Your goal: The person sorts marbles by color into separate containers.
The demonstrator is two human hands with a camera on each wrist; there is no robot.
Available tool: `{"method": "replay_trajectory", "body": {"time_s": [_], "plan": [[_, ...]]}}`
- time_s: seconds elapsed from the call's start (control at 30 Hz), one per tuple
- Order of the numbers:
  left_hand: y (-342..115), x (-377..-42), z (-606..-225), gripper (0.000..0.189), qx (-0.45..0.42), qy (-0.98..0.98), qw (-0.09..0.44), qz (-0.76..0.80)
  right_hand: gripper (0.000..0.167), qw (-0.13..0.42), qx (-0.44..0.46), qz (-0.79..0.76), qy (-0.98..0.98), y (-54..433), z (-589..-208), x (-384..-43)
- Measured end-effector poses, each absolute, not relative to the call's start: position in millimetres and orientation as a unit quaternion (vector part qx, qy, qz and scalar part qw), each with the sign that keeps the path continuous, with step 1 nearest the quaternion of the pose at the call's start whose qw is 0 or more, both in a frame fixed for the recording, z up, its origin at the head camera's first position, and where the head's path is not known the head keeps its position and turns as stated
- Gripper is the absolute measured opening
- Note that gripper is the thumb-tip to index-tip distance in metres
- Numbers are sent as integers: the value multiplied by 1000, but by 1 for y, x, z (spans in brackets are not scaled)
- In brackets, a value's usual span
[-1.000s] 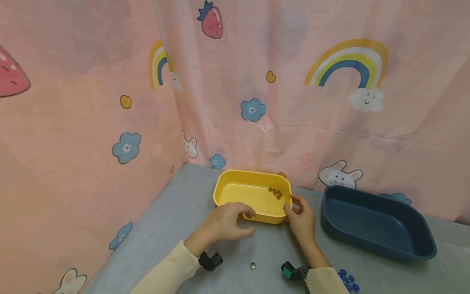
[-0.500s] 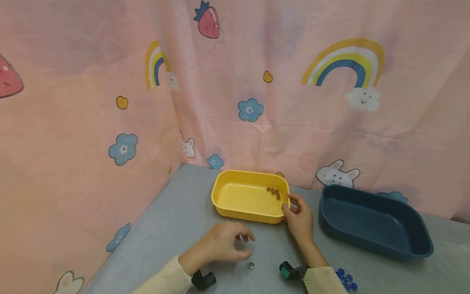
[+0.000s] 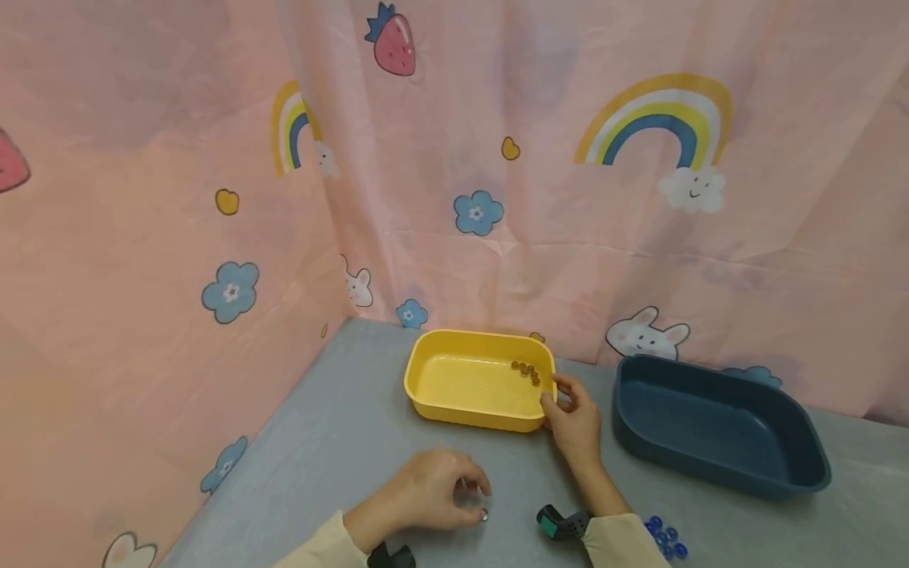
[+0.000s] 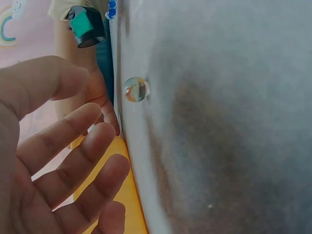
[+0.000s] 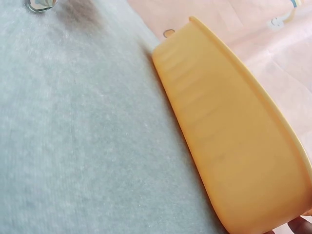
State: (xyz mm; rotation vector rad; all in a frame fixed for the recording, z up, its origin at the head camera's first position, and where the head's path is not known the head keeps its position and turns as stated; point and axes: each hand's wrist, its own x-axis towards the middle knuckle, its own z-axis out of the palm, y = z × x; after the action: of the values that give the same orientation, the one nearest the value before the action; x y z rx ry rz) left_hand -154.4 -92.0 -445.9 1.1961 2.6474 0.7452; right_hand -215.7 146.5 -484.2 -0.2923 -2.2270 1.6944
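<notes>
The pink curtain (image 3: pixel 540 260) hangs beyond the fingers of both hands, and the grey table (image 3: pixel 305 473) spreads under them. The dark blue tray (image 3: pixel 710 418) stands on it, to the right of the right fingers and apart from them. The yellow tray (image 3: pixel 461 386) is directly left of the right fingers; the right hand (image 3: pixel 577 422) grips it near its front right corner. The left hand (image 3: pixel 436 485) is in front of this tray, its fingers loosely bent and holding nothing. The blue marbles (image 3: pixel 663 539) lie together, nearer to the person than the right fingers. The clear marble (image 4: pixel 135 89) is just beside the left thumb; the left wrist view shows a gap. The brown beads (image 3: pixel 524 369) lie inside the yellow tray, close to the right fingers.
</notes>
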Motion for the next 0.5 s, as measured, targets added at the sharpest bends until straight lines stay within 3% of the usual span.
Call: {"method": "replay_trajectory", "body": {"time_s": [0.5], "plan": [[-92, -150, -455, 10, 399, 883, 54, 243, 37, 166, -97, 602, -775, 147, -485, -215]]}}
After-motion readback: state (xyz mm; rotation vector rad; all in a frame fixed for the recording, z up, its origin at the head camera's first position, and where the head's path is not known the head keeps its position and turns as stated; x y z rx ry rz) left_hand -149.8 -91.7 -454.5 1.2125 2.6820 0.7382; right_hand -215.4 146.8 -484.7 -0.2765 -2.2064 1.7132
